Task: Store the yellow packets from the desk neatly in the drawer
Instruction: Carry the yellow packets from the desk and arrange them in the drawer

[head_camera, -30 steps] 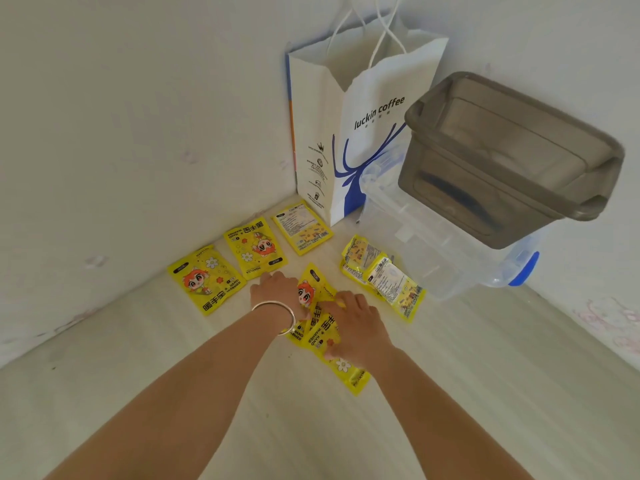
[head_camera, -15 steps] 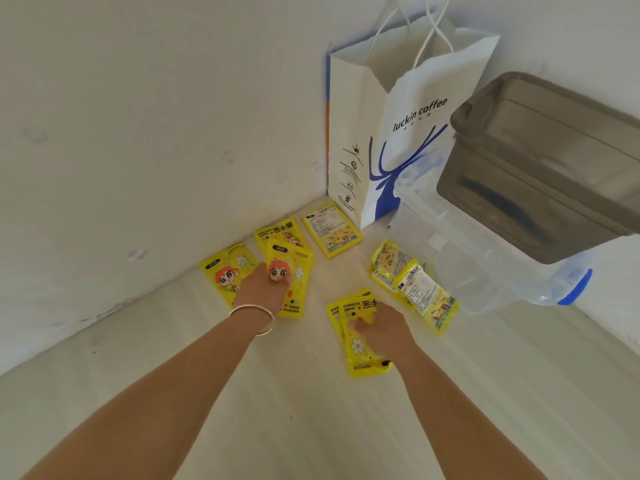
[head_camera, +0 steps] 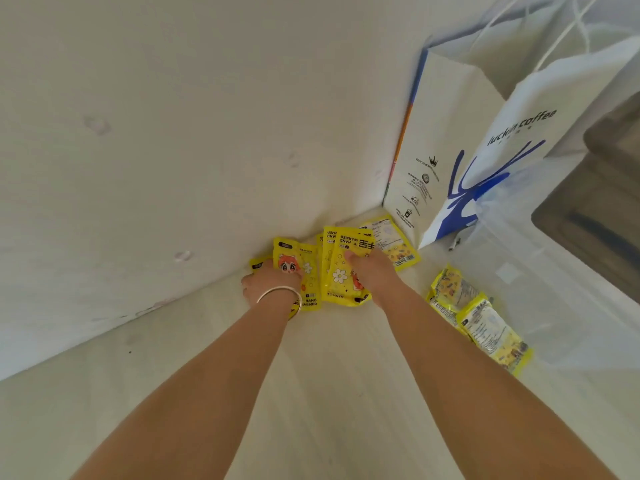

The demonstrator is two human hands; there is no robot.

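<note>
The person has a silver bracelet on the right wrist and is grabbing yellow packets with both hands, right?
Not quite. The head view shows the silver bracelet on the left wrist, not the right. Both hands, left hand and right hand, are indeed on yellow packets.

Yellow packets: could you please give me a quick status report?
Left hand and right hand each grip yellow packets near the wall. Two loose packets lie beside the clear bin. No drawer in view.
</note>
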